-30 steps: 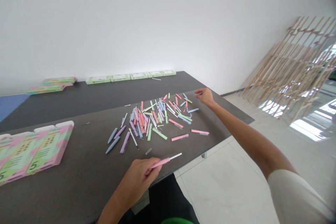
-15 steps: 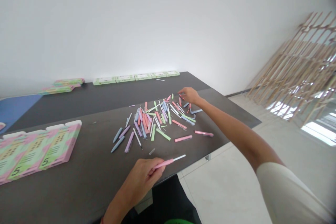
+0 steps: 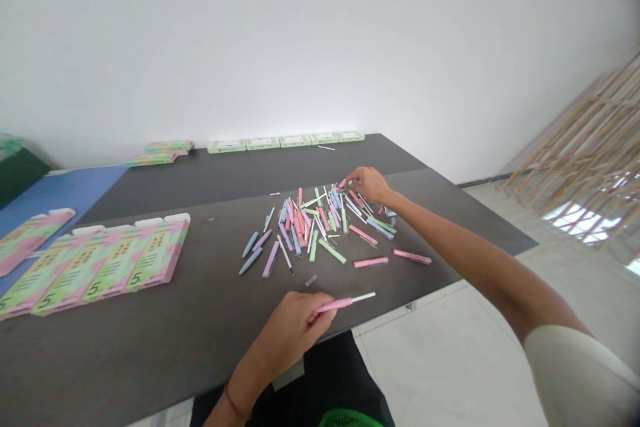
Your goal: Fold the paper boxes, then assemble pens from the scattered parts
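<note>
Near the table's front edge, my left hand (image 3: 303, 323) is closed around a pink pen barrel (image 3: 336, 305). A white refill (image 3: 363, 297) sticks out of the barrel's right end. My right hand (image 3: 369, 185) stretches to the far side of a loose pile of pen parts. Its fingers are bent together at a small pink pen piece (image 3: 343, 183) and a green one; whether they grip either is unclear. The pile mixes pink, green, blue and purple barrels, caps and white refills. Two pink caps (image 3: 371, 262) (image 3: 412, 256) lie apart at the front right.
Printed pink-and-green boxes (image 3: 157, 253) lie in a row at left. Several green-and-white boxes (image 3: 263, 143) line the wall side, with more stacked boxes (image 3: 167, 147) left of them. A clear small piece (image 3: 311, 280) lies before the pile. Wooden racks (image 3: 590, 127) stand right.
The view has turned left, showing more boxes and a dark green container. My right hand has moved left along the pile's far edge to the small pieces. The left hand still holds the pink barrel.
</note>
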Motion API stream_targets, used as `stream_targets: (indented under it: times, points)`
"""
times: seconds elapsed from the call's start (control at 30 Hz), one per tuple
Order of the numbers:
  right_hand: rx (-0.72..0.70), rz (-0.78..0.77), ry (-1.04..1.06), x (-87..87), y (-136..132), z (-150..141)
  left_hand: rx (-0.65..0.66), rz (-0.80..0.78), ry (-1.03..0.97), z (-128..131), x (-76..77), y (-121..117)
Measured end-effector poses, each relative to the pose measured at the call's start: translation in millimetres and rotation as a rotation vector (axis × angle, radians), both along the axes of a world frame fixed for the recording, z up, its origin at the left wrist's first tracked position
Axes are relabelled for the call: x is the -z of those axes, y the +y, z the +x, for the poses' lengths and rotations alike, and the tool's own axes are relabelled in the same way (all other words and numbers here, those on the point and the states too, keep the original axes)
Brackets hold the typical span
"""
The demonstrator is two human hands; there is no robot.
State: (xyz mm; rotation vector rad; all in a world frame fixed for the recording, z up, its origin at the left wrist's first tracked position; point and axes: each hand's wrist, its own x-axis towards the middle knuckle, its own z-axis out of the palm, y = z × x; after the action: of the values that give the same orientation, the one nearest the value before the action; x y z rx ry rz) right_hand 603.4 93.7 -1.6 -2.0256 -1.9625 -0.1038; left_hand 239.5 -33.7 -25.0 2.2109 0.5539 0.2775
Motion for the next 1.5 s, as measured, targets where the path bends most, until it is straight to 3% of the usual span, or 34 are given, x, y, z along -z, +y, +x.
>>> stream_targets:
  times: [0.37, 0.53, 0.63, 0.83, 1.13, 1.5]
  points:
    - [-0.308, 0.035, 0.026, -1.9, -13, -65, -0.009, -0.011, -0.027, -1, 1.6, -1]
    - [-0.653, -0.030, -0.108, 1.6, -17, -97, -0.007, -0.020, -0.033, -1, 3.3, -2]
    - [-0.751, -0.060, -0.221, 1.8, -22, -107, -0.022, -0.022, -0.048, -1, 3.9, -2]
    - [-0.717, -0.146, -0.276, 5.5, -30, -108, -0.025, -0.026, -0.061, 0, 4.6, -2]
    - [-0.661, -0.278, -0.197, 20.1, -37, -105, -0.037, -0.023, -0.057, 0, 5.3, -3]
    - [-0.605, -0.186, -0.107, 15.4, -46, -76, -0.035, -0.020, -0.072, 0, 2.6, -2]
